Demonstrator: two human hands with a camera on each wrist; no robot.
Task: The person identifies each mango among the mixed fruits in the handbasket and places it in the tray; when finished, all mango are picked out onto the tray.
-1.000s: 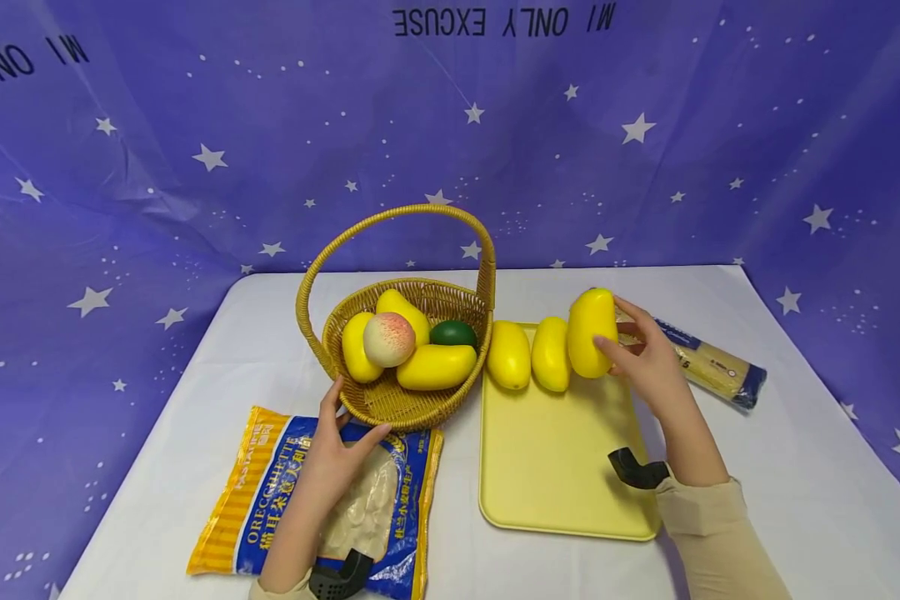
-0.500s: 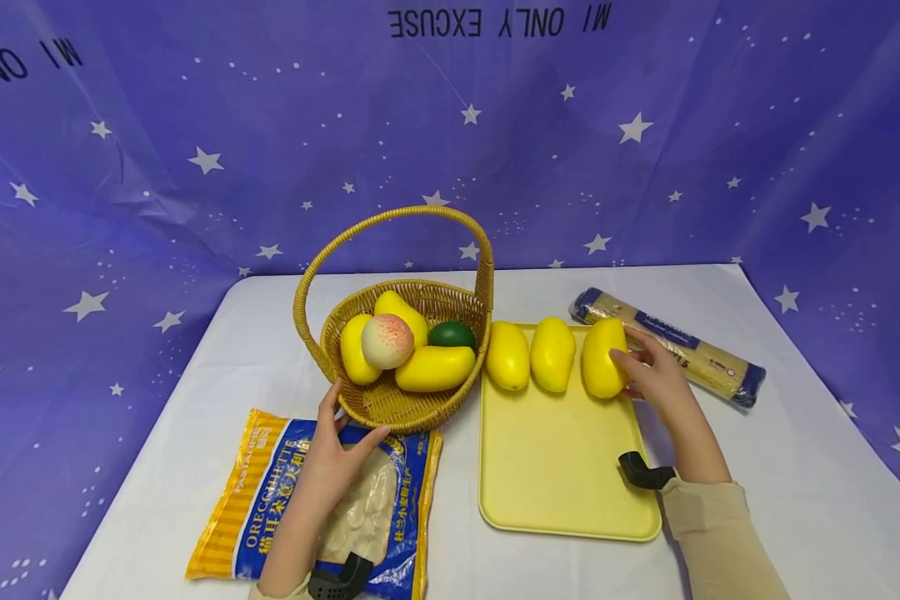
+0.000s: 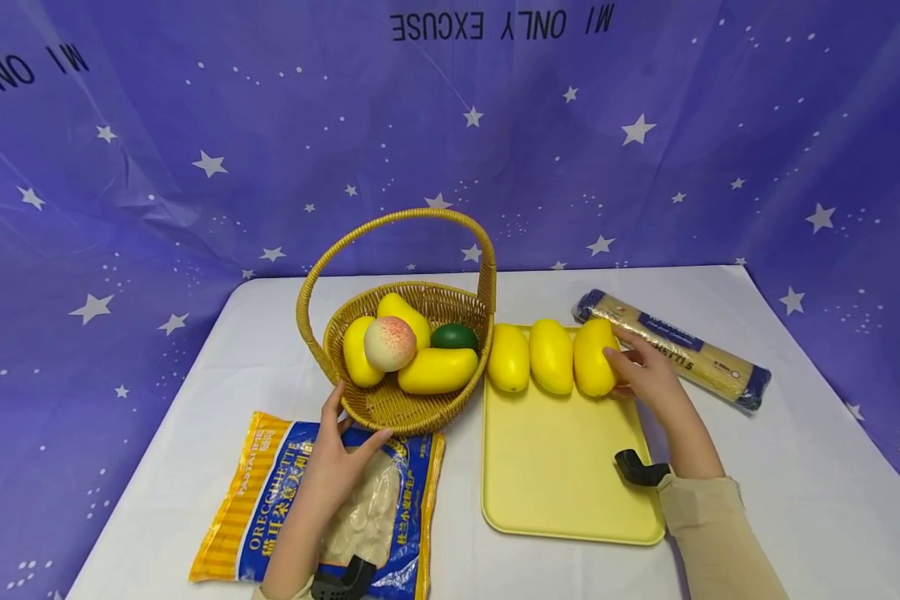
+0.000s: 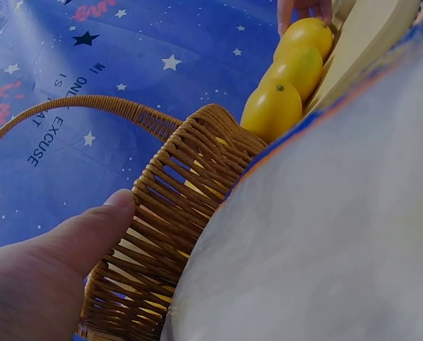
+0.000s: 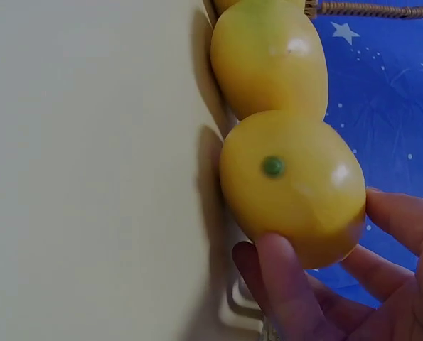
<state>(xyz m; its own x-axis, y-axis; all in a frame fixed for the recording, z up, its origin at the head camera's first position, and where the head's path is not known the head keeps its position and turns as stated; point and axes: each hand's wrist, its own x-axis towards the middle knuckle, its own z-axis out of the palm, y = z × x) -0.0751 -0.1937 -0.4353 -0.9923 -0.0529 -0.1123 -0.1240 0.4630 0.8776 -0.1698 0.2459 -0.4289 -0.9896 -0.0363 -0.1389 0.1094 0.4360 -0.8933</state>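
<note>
My right hand [image 3: 648, 375] holds a yellow mango [image 3: 595, 357] at the far right corner of the pale yellow tray [image 3: 570, 467]. In the right wrist view, thumb and fingers curve round this mango [image 5: 296, 192], its green stem spot facing the camera. Beside it on the tray lie a second mango [image 3: 551, 357] and a third mango [image 3: 508, 358], all in a row. My left hand [image 3: 337, 458] rests with spread thumb and fingers against the near side of the wicker basket [image 3: 397, 408]. In the left wrist view, its thumb touches the weave.
Inside the basket lie a peach [image 3: 390, 343], a dark green fruit [image 3: 453, 337] and several yellow mangoes. An orecchiette bag [image 3: 367, 508] lies under my left forearm. A spaghetti pack [image 3: 682, 350] lies behind the tray's right corner. The basket's tall handle [image 3: 397, 218] arches upward.
My right hand has lowered its mango onto the tray's far right, then shifted it slightly left toward the middle one. The middle mango has turned a little. My left hand stays at the basket.
</note>
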